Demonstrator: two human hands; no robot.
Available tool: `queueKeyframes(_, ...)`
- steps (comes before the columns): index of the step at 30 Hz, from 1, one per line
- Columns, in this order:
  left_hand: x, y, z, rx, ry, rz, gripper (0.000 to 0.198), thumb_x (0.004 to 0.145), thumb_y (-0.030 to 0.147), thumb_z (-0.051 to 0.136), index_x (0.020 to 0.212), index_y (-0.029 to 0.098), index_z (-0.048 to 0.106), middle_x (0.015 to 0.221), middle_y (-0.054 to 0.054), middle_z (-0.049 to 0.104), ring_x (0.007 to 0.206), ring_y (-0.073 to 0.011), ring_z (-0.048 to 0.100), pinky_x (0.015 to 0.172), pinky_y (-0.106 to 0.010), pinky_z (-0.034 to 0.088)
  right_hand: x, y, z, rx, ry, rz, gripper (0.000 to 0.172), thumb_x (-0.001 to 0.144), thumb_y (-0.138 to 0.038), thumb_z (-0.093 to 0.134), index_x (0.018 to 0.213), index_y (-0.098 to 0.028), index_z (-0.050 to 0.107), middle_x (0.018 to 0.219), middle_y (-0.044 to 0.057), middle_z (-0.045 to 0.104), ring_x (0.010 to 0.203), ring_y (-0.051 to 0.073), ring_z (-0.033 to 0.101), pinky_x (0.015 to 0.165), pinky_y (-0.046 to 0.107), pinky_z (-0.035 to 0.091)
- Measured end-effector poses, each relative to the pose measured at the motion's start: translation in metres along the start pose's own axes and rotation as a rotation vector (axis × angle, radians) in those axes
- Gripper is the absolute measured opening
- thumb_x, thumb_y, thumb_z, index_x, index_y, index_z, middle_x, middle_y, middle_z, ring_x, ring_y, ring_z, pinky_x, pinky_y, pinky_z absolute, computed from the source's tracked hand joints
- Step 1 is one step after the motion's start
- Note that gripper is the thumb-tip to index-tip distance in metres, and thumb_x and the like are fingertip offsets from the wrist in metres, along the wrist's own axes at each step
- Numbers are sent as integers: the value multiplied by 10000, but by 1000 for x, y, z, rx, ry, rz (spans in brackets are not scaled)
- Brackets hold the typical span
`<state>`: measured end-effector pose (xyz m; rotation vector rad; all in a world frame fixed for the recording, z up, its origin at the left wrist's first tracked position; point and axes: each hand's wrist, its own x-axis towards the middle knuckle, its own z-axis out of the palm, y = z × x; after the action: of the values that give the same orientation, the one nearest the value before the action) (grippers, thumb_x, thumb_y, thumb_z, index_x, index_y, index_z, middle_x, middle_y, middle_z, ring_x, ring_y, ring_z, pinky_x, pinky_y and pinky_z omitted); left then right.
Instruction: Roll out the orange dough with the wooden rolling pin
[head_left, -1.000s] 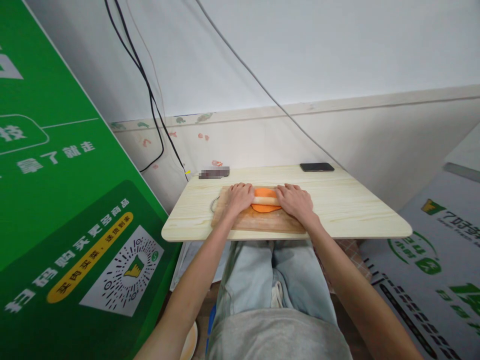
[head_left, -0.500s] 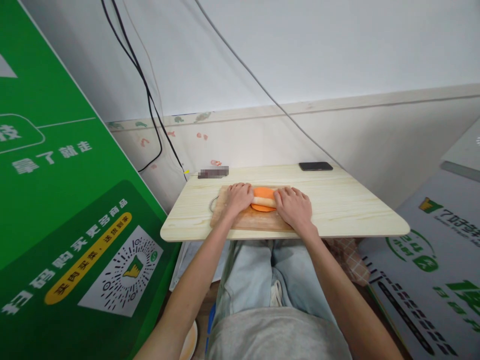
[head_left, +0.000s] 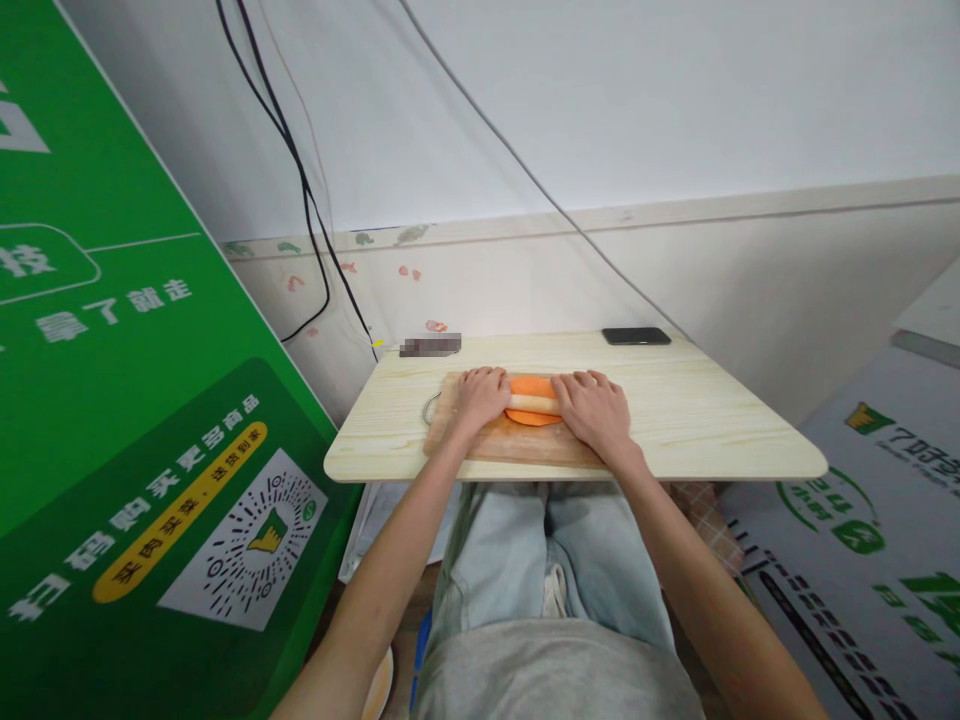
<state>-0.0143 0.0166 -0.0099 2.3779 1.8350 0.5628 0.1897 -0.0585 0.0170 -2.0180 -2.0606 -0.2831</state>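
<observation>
Orange dough (head_left: 532,386): a flat, rounded sheet on the cutting board, lying between our two hands and crossed by the rolling pin, so we see it both beyond the pin and on our side of it.
Rolling pin (head_left: 534,404): pale, set crosswise on the dough, only its middle in sight; our hands cover both ends.
Left hand (head_left: 484,393): closed over the pin's left end, fingers bent across the top.
Right hand (head_left: 596,405): closed over the right end in the same way, so we grip the pin from both sides.
Cutting board (head_left: 517,445): wooden, near the front edge of the table, its metal ring (head_left: 429,408) sticking out at the left.
Table (head_left: 712,430): pale wood grain, standing before our lap.
Back of the table: a dark phone (head_left: 636,336) lies flat at the right; at the left we find a pixelated object (head_left: 430,346) that we cannot make out.
Wall (head_left: 675,90): a grey cable (head_left: 487,125) slants down it towards the table; black cables (head_left: 302,175) hang further left.
Left side: a green panel (head_left: 112,430) with white lettering leans into our view.
</observation>
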Motion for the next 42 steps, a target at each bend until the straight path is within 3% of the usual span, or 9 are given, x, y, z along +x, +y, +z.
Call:
queueKeyframes(3,-1,0,0,-8,5,-1,438,1127,289,417,1332,236,801,1464,-102,782,1387,-274,676,1254,-436,435,-20,-5,3,13,65,6,561,1217,-426,299,1271,-226,820,1423,145,785,1392,315,615,1127,438,452)
queueKeyframes(6,-1,0,0,-9,7,2,433,1123,276,421,1322,241,805,1467,-100,780,1388,-269,675,1255,-429,430,-23,-7,2,23,56,11,552,1213,-408,303,1302,-221,815,1435,148,779,1396,318,616,1132,446,454)
queueKeyframes(13,-2,1,-1,25,-4,-34,445,1141,287,394,1334,225,790,1467,-116,775,1407,-288,657,1251,-456,421,32,7,-5,57,-155,41,522,1193,-354,323,1425,-240,776,1515,142,743,1375,320,643,1083,441,502)
queueKeyframes(16,-4,4,-3,39,1,-58,424,1132,284,416,1329,235,789,1464,-121,774,1392,-299,659,1226,-469,433,42,10,-5,64,-189,55,513,1183,-335,342,1476,-231,750,1544,154,726,1374,329,652,1076,446,514)
queueKeyframes(26,-4,7,-2,31,29,-31,400,1125,248,441,1271,218,813,1417,-112,800,1346,-265,698,1193,-401,455,-17,-5,3,39,39,112,510,1189,-319,317,1315,-196,795,1477,156,757,1402,318,625,1132,436,491)
queueKeyframes(32,0,6,-1,-6,49,-67,445,1141,275,439,1434,178,760,1464,-140,780,1384,-287,689,1223,-417,447,29,8,-1,107,-173,132,529,1164,-366,348,1458,-228,766,1568,162,703,1416,360,630,1137,499,514)
queueKeyframes(36,0,5,-1,-17,42,-84,414,1131,266,453,1367,186,784,1460,-139,781,1371,-287,694,1205,-414,456,50,13,-2,121,-232,154,549,1152,-370,369,1566,-217,696,1619,182,665,1428,371,630,1140,508,517)
queueKeyframes(39,0,5,-2,-12,36,-69,400,1134,263,443,1298,187,800,1425,-139,795,1345,-282,707,1182,-407,467,37,10,0,91,-166,143,534,1163,-364,349,1485,-207,745,1561,176,706,1403,359,638,1132,492,515)
queueKeyframes(42,-1,6,-2,-2,43,-53,392,1130,257,443,1267,186,803,1395,-138,805,1319,-281,717,1164,-404,476,6,2,2,62,-58,116,531,1177,-350,316,1361,-210,794,1489,160,748,1393,342,629,1131,474,510)
